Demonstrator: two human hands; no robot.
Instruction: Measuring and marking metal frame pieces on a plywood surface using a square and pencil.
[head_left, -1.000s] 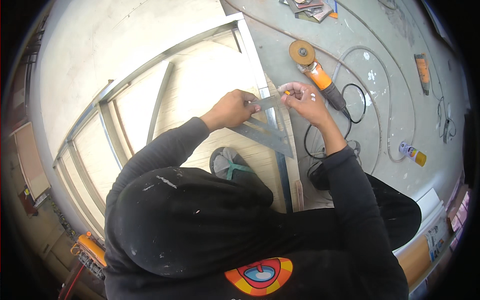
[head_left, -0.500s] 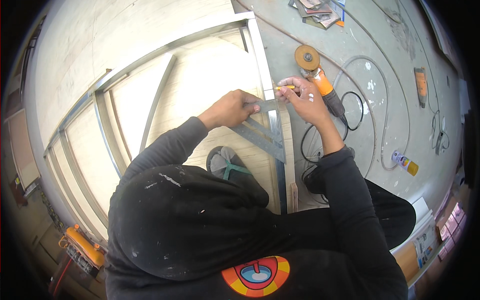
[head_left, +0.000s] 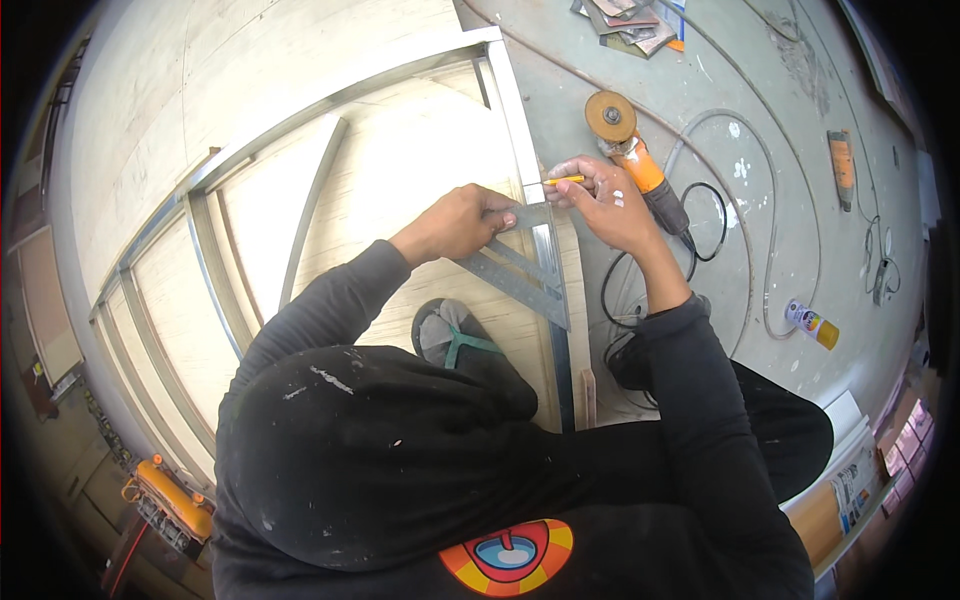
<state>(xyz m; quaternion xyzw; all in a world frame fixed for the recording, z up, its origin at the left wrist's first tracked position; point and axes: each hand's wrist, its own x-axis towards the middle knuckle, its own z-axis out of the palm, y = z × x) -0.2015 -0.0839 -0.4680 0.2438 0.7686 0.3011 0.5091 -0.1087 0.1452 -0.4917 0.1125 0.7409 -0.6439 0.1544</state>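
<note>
At the picture's centre, a left hand [head_left: 458, 220] pinches a grey triangular square [head_left: 505, 280], which extends down and right from its fingertips across a metal frame [head_left: 515, 110]; just above the square, the right hand [head_left: 612, 208] narrowly clasps a yellow pencil [head_left: 568, 181].

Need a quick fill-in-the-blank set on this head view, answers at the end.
1. The metal square in the left hand is shaped like a ____.
2. The right hand holds a pencil coloured ____.
3. The angle grinder lies on the floor to the ____ of the metal frame.
4. The flip-flop strap over the grey sock is ____.

Missing words: triangle; yellow; right; green.
</note>
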